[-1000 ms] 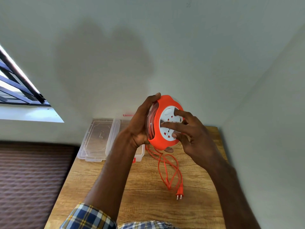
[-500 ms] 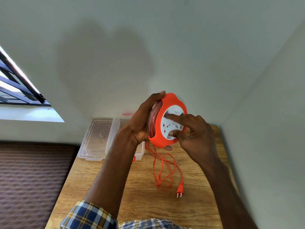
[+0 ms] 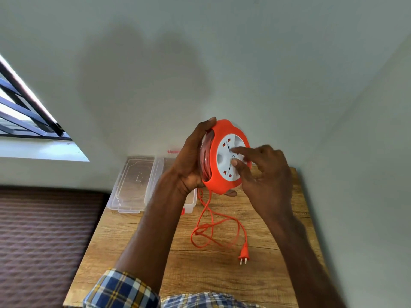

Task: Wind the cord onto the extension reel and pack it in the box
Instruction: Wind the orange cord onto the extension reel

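**Orange reel held upright above the table**

The extension reel point(image 3: 224, 156) is a round orange plastic drum with a scalloped rim and a white socket face point(image 3: 231, 160) dotted with red-shuttered outlets. It is held in the air on edge, above the far end of the wooden table point(image 3: 200, 274). The left hand point(image 3: 193, 161) wraps its rim, fingers clamped around the wound coils. The right hand point(image 3: 264, 172) has thumb and forefinger pressed on the white face, other fingers loosely curled. Loose orange cord point(image 3: 213, 230) hangs down and loops on the grainy wood, ending in a two-pin plug point(image 3: 244, 255). A clear plastic box point(image 3: 191, 202) and its lid point(image 3: 133, 183) lie behind, against a plain pale wall point(image 3: 222, 52).
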A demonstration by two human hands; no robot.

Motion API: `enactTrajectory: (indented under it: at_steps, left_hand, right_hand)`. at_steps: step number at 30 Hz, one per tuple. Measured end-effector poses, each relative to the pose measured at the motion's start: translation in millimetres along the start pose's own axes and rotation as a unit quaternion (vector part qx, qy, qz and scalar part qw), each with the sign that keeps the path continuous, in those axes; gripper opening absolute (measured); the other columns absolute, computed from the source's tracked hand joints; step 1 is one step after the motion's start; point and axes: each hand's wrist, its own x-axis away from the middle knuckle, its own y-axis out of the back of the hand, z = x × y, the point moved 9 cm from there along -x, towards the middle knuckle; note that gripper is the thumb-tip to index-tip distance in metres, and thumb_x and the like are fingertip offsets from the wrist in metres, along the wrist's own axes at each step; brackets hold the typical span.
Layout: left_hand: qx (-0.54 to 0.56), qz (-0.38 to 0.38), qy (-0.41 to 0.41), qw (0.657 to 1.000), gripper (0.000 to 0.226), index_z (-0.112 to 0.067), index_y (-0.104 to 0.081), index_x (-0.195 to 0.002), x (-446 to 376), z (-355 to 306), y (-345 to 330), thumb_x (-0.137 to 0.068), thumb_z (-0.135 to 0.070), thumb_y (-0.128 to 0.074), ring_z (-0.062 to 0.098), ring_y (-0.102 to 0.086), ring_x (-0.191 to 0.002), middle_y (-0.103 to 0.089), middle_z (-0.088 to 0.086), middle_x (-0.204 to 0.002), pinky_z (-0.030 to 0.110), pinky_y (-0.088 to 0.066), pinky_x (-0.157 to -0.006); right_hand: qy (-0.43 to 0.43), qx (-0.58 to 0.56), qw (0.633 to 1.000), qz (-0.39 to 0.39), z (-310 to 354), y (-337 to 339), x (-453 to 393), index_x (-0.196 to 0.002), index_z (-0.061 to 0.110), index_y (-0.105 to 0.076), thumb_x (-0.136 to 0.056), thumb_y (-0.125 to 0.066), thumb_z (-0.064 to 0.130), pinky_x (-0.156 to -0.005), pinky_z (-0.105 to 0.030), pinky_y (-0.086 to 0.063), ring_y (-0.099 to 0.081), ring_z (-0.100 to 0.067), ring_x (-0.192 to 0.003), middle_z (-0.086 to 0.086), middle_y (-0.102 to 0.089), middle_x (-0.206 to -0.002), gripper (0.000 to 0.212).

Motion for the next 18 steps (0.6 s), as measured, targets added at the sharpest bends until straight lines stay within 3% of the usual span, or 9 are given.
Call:
enactTrajectory:
  at_steps: [2, 4, 7, 9, 13, 16, 18]
  left_hand:
    - [0.009, -0.004, -0.007, 1.000, 0.063, -0.016, -0.071, -0.132, 0.2, -2.7, 3.6, -0.098, -0.067, -0.053, 0.033, -0.069, -0.110, -0.070, 0.015, -0.129, 0.051, -0.055, -0.101]
    - [0.004, -0.008, -0.008, 1.000, 0.062, -0.018, -0.077, -0.125, 1.0, -4.3, 7.2, -0.098, -0.068, -0.051, 0.031, -0.072, -0.106, -0.073, 0.013, -0.124, 0.050, -0.057, -0.097]
    - [-0.008, -0.015, 0.002, 1.000, 0.061, -0.020, -0.079, -0.121, 2.2, -2.5, 11.0, -0.097, -0.069, -0.051, 0.030, -0.073, -0.104, -0.075, 0.012, -0.122, 0.048, -0.059, -0.095]
    - [-0.013, -0.015, 0.004, 1.000, 0.062, -0.020, -0.077, -0.126, 2.2, -2.1, 12.1, -0.097, -0.069, -0.053, 0.031, -0.072, -0.107, -0.073, 0.013, -0.126, 0.050, -0.058, -0.096]
    - [-0.023, 0.016, 0.021, 0.999, 0.062, -0.020, -0.076, -0.128, 4.1, -2.0, 8.7, -0.096, -0.070, -0.055, 0.032, -0.072, -0.109, -0.074, 0.012, -0.127, 0.053, -0.056, -0.098]
    - [-0.019, 0.051, 0.039, 0.998, 0.061, -0.018, -0.073, -0.131, 6.5, 2.3, 2.1, -0.101, -0.066, -0.052, 0.033, -0.070, -0.115, -0.074, 0.012, -0.128, 0.054, -0.052, -0.104]
    - [-0.029, 0.072, 0.055, 0.996, 0.063, -0.019, -0.071, -0.134, 7.8, 5.0, -2.2, -0.101, -0.068, -0.050, 0.033, -0.068, -0.118, -0.073, 0.011, -0.132, 0.058, -0.042, -0.112]
  right_hand:
    - [0.039, 0.004, 0.997, 0.070, 1.6, -8.5, -4.0, -0.135, 0.039, -0.066, -0.095, -0.073, 0.028, -0.079, -0.011, -0.036, -0.049, -0.017, -0.119, 0.000, -0.060, -0.132, 0.042]
    - [0.058, -0.002, 0.992, 0.112, 1.6, -11.6, -4.2, -0.138, 0.039, -0.063, -0.094, -0.074, 0.019, -0.086, -0.015, -0.040, -0.044, -0.017, -0.123, -0.001, -0.055, -0.141, 0.050]
    - [0.071, 0.001, 0.989, 0.126, 4.5, -12.3, -1.4, -0.140, 0.037, -0.062, -0.092, -0.076, 0.018, -0.093, -0.033, -0.050, -0.044, -0.021, -0.126, -0.002, -0.055, -0.144, 0.054]
    - [0.079, -0.007, 0.990, 0.120, 6.7, -12.2, -0.5, -0.141, 0.036, -0.061, -0.091, -0.077, 0.017, -0.092, -0.035, -0.051, -0.045, -0.022, -0.127, -0.002, -0.053, -0.146, 0.055]
    - [0.096, -0.039, 0.986, 0.131, 8.1, -14.4, 0.2, -0.138, 0.040, -0.062, -0.091, -0.075, 0.010, -0.094, -0.022, -0.046, -0.041, -0.019, -0.130, 0.004, -0.048, -0.151, 0.057]
    - [0.136, -0.050, 0.980, 0.137, 8.5, -11.1, 0.6, -0.124, 0.036, -0.073, -0.089, -0.073, -0.002, -0.093, -0.007, -0.035, -0.043, -0.016, -0.125, 0.003, -0.052, -0.144, 0.052]
    - [0.152, -0.048, 0.977, 0.140, 7.4, -9.3, -0.7, -0.122, 0.036, -0.075, -0.088, -0.074, -0.003, -0.093, -0.004, -0.033, -0.044, -0.015, -0.122, 0.003, -0.054, -0.142, 0.051]
